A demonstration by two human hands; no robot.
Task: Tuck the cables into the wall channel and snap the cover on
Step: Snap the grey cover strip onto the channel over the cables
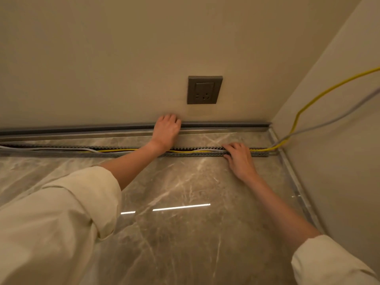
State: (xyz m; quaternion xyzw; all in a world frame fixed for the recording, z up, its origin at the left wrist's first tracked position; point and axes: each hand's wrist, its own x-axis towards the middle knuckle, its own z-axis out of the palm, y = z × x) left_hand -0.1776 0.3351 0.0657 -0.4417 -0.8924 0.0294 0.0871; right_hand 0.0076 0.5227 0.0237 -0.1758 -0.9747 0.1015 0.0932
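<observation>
The slotted channel (185,154) lies on the marble floor (174,202), parallel to the back wall, with the yellow cable (115,150) and a white cable (205,150) inside. The right hand (239,159) presses its spread fingers on the channel near the right corner. The left hand (167,130) reaches over the channel, its fingers curled on the dark cover strip (226,124) along the wall base, under the socket (204,89).

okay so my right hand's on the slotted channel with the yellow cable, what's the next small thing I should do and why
Probably slide the right hand left along the channel, pressing the yellow cable and white cable down between its walls. They wave along the open channel there, and the left hand is up at the dark strip by the wall, perhaps the cover.
</observation>
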